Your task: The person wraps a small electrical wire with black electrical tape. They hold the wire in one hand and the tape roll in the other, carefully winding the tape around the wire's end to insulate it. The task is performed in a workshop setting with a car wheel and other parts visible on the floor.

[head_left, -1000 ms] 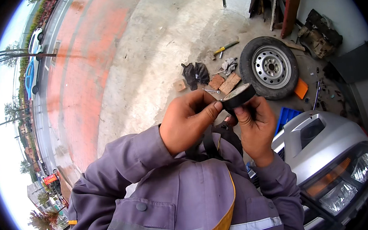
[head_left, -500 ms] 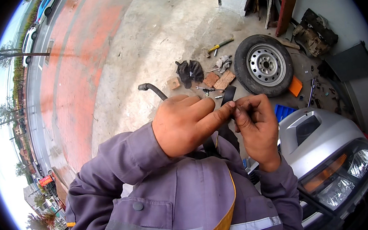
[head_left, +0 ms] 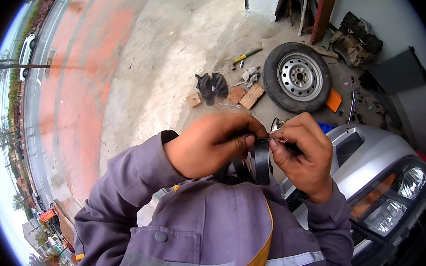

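Observation:
My left hand (head_left: 206, 146) and my right hand (head_left: 304, 151) meet in front of my chest, fingertips almost touching. Each pinches a thin dark wire (head_left: 264, 139) that spans the small gap between them. Fine copper-coloured strands (head_left: 280, 140) stick out at my right thumb and forefinger. Just under the fingertips hangs a glossy black band (head_left: 262, 165), perhaps a roll of tape seen edge-on; what supports it is hidden. More dark parts behind my left hand are mostly covered.
A silver car front with a headlight (head_left: 390, 196) stands close on my right. On the floor ahead lie a wheel (head_left: 297, 78), a hammer (head_left: 247, 56), a wrench (head_left: 230, 105), black gloves (head_left: 212, 87), a brick (head_left: 252, 96) and a wooden block (head_left: 193, 100).
The black band has dropped from above my fingers to below them. My hands have drawn slightly apart, and the wire with copper strands now shows. The ribbed hose end left of my hand is out of sight.

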`<state>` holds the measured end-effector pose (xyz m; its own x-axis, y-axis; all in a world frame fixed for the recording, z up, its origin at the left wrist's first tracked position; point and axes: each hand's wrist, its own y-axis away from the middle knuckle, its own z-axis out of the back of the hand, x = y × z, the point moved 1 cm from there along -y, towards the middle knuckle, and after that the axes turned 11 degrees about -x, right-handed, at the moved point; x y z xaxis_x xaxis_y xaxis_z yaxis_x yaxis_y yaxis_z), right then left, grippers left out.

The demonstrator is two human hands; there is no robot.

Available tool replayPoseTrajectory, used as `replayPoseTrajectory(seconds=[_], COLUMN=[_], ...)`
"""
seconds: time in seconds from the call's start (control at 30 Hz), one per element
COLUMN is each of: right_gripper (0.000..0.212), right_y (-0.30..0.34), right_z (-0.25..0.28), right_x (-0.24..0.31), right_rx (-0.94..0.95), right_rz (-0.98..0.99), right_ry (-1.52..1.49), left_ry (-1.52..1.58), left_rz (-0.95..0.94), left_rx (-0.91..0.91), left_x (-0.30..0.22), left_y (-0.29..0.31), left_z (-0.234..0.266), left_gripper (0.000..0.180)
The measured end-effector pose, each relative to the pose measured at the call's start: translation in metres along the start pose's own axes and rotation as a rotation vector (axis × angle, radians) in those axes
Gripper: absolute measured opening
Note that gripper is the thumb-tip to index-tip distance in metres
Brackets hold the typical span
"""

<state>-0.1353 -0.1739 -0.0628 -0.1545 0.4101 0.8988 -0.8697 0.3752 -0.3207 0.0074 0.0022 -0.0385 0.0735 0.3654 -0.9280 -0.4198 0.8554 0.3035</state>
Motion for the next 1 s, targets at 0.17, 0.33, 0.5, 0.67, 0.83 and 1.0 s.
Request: replayPoseTrajectory(seconds=[0.17,0.33,0.5,0.67,0.83,1.0], right_gripper=[0.014,0.017,0.021,0.021,0.022,0.02], right_y=[0.003,0.007,0.0,-0.008,-0.004,-0.011], right_z=[-0.006,-0.02,-0.03,-0.049,-0.067,-0.079], right_x=[-0.001,0.016,0.015,0.011,0.009,0.026], right_rx=[-0.112,-0.113,-0.034,-0.151,-0.17,-0.067], right_rz=[-0.228,-0.548,-0.032,0.119,-0.015,-0.129], right_ry=[-0.168,-0.402,0.033,0.145,-0.072,-0.004], left_ry=[-0.089,0.021,0.451,0.4,0.247,0.197], left_rz=[-0.278,-0.516,0.506,0.274,-0.049,0.091], left_rx=[-0.178,-0.333,-0.155,-0.181,-0.222,-0.236], left_x=[0.003,0.016,0.019,0.02,0.014,0.016], left_y=[0.006,0.005,-0.001,0.01,0.03,0.033], left_z=[-0.016,-0.009,-0.001,0.017,0.031,0.049], left_gripper=[0.036,0.015,0.036,0.028,0.021,0.018])
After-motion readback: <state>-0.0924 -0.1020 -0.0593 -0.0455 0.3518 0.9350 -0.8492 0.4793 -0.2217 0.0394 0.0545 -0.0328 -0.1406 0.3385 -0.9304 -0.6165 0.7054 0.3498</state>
